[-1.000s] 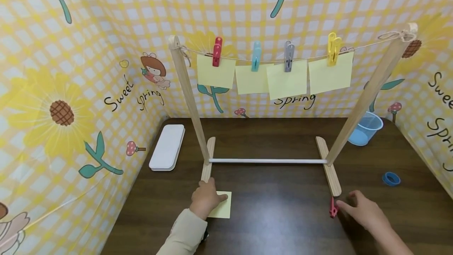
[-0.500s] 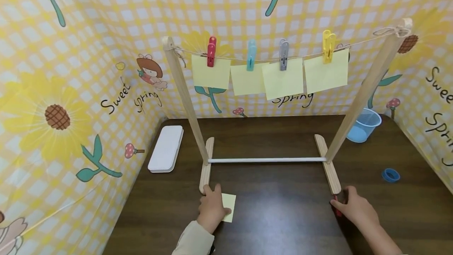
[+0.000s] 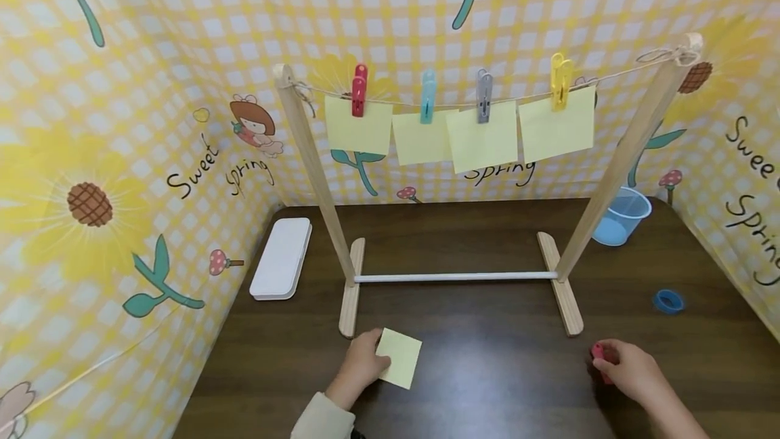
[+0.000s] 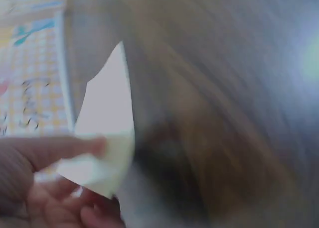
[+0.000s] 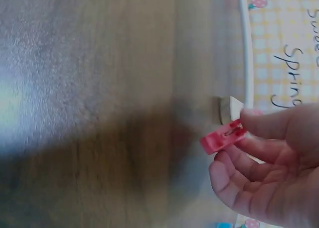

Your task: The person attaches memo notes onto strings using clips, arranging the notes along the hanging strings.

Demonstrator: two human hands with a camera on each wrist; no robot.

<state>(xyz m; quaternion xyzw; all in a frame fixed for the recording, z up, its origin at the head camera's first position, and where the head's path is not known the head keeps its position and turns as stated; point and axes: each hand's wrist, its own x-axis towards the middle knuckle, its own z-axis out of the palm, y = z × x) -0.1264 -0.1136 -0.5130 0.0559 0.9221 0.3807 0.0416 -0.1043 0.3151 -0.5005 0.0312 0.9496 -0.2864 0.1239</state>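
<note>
Between thumb and fingers, my left hand (image 3: 363, 362) pinches a pale yellow sticky note (image 3: 402, 358) by its left edge. The left wrist view shows the note (image 4: 107, 108) bent, with the thumb lying across it. My right hand (image 3: 634, 366) pinches a red clothespin (image 3: 600, 353) near the rack's right foot. In the right wrist view this clothespin (image 5: 223, 137) sticks out past the fingertips. Behind both hands stands a wooden rack with a string (image 3: 615, 76). Along it hang yellow notes (image 3: 358, 129) from red, light blue, grey (image 3: 484, 97) and yellow (image 3: 559, 83) clothespins.
A white rod (image 3: 457, 277) joins the rack's two wooden feet (image 3: 350, 303). To the left lies a white case (image 3: 282, 259). A blue cup (image 3: 623, 217) and a blue tape roll (image 3: 669, 301) are on the right of the dark table (image 3: 487, 385).
My left hand has lifted the sticky note off the table and turned it slightly. My right hand has taken hold of the red clothespin and drawn it away from the rack's foot.
</note>
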